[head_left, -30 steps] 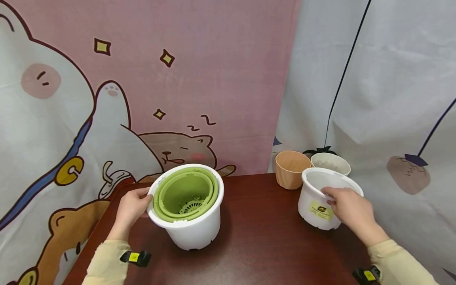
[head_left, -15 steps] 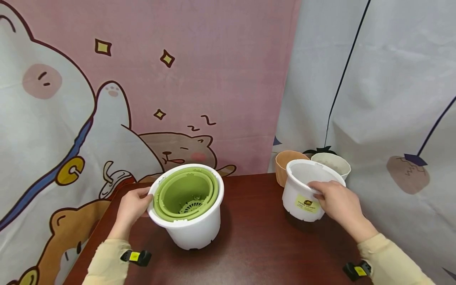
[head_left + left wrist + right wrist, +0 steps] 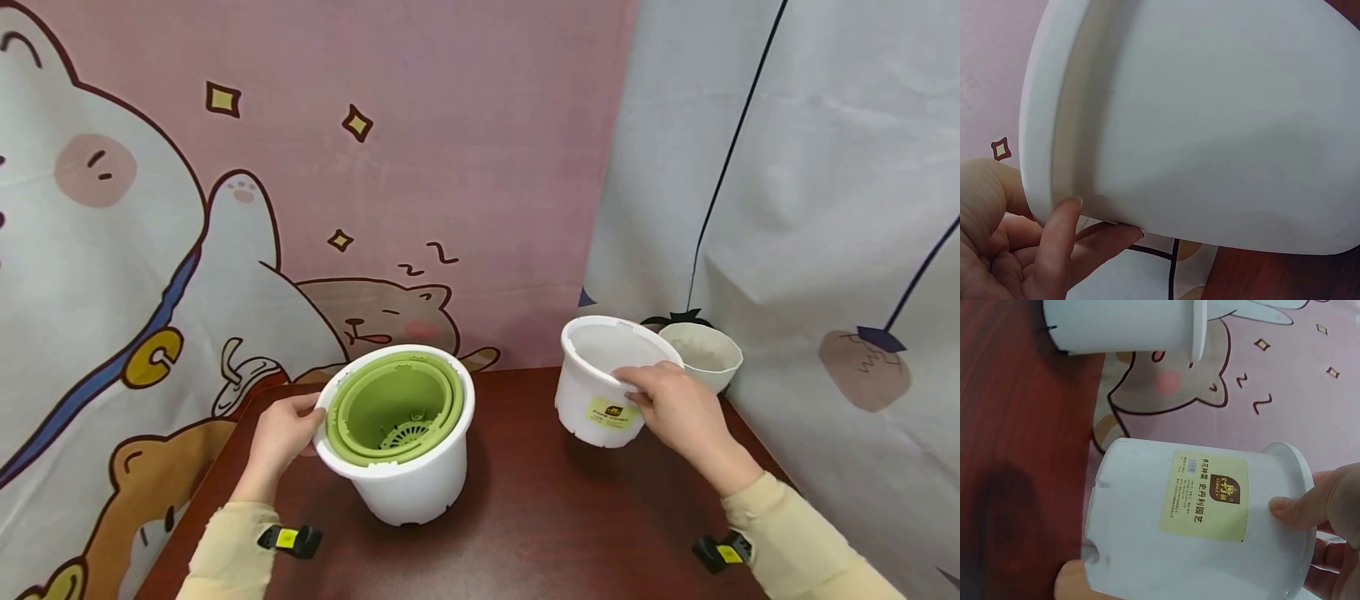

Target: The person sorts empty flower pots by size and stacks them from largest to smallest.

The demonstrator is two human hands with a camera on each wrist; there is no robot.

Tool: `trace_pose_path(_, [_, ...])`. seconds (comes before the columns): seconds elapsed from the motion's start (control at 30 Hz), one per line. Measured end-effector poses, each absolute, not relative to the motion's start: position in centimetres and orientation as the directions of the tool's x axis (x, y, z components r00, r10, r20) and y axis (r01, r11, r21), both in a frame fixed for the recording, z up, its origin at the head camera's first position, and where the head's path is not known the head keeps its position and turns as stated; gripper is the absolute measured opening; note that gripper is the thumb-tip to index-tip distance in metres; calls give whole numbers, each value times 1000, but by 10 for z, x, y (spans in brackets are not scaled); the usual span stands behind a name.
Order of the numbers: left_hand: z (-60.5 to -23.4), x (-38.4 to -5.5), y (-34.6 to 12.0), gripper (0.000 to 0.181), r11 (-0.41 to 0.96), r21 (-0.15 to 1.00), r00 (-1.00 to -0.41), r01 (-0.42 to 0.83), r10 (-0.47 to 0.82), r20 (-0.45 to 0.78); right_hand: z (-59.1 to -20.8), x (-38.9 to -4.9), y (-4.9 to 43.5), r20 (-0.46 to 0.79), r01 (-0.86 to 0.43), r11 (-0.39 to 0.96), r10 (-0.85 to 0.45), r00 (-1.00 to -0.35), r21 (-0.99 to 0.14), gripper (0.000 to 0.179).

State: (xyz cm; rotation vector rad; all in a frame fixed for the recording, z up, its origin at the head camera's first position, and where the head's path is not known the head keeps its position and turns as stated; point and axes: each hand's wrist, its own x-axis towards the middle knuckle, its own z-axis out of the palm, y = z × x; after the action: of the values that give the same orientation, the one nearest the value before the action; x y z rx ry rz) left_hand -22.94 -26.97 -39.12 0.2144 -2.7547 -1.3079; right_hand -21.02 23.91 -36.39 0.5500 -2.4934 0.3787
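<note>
Head view: At lower left, I pinch the rim of a large white pot (image 3: pixel 416 493) with the left hand (image 3: pixel 281 437); green pots (image 3: pixel 392 396) nest inside it, above a slotted base. At centre right, my right hand (image 3: pixel 681 408) pinches the rim of a small white pot (image 3: pixel 587 382), seemingly raised above the glossy, red-brown table (image 3: pixel 517 517), just left of a cream pot (image 3: pixel 707 350) with a scalloped edge. A good carry, I judge, calls for a firm pinch, a level rim and a slow wrist, because a one-sided hold invites tipping; the left hand does best simply steadying its pot.

Left wrist view: Fingers curl at the large white pot's rim, one tip pressed beneath the thick, rounded lip; the wall looks like smooth, matt plastic.

Right wrist view: The thumb presses the small white pot's outer wall beneath the flared lip; the other fingers, partly hidden, curl behind it. A pale yellow label (image 3: pixel 1205 495) lies on the tapering wall, notches cut the base, and a peach pot (image 3: pixel 1072 584) shows at lower left.
</note>
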Motion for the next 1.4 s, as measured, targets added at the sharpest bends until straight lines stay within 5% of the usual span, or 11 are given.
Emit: trace_pose_path(1.4, [-389, -228, -268, 46, 619, 779, -985, -103, -175, 8, -308, -240, 161, 780, -763, 646, -475, -407, -5, 40])
